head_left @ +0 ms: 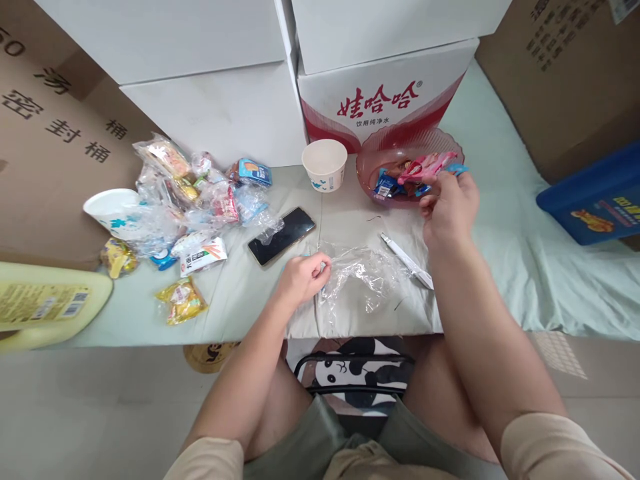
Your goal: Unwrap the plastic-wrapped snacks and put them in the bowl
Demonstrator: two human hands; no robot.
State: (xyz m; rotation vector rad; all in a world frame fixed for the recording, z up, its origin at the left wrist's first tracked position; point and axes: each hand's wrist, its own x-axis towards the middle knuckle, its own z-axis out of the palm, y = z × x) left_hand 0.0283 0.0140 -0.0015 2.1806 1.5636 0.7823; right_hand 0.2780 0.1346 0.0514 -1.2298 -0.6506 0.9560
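My right hand is at the right rim of a pink ribbed bowl, its fingers curled round a small wrapped snack; a blue bit of wrapper shows at the fingertips. A pink packet and blue packets lie in the bowl, next to those fingers. My left hand is closed low over the cloth, pinching the left edge of a crumpled clear plastic bag. A utility knife with a white handle lies between the bag and my right forearm.
At left is a pile of wrapped snacks with a tipped paper cup. A phone lies near my left hand. An upright paper cup stands beside the bowl. White boxes close off the back; a blue container stands right.
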